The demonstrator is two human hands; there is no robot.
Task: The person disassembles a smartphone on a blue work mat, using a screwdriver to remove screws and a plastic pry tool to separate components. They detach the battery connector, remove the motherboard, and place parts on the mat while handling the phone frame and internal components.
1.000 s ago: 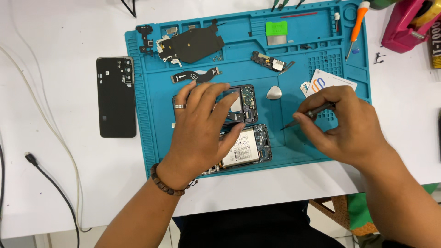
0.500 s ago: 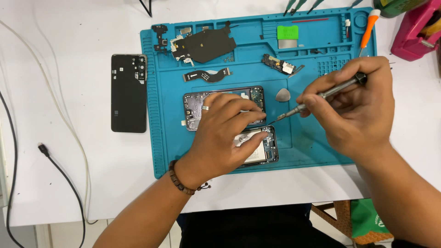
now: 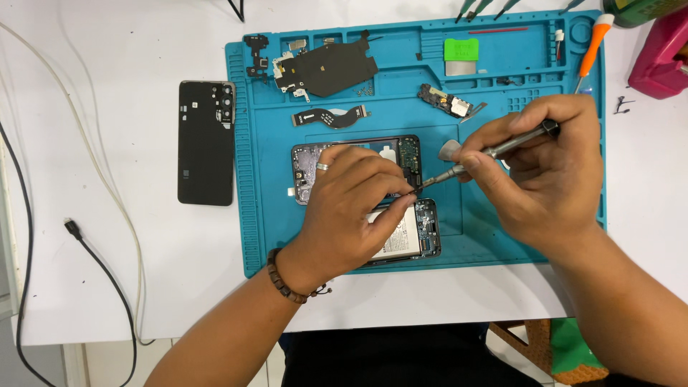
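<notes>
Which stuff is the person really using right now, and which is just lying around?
In use:
- left hand holding down the two opened phones
- right hand gripping the screwdriver, tip at the upper phone
- blue repair mat underneath

Lying about:
- black back cover
- flex cable
- orange-handled tool
- black cable

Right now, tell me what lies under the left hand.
The left hand covers two opened phones on the blue repair mat; their edges, circuit boards and a battery corner show. Their middles are hidden.
</notes>
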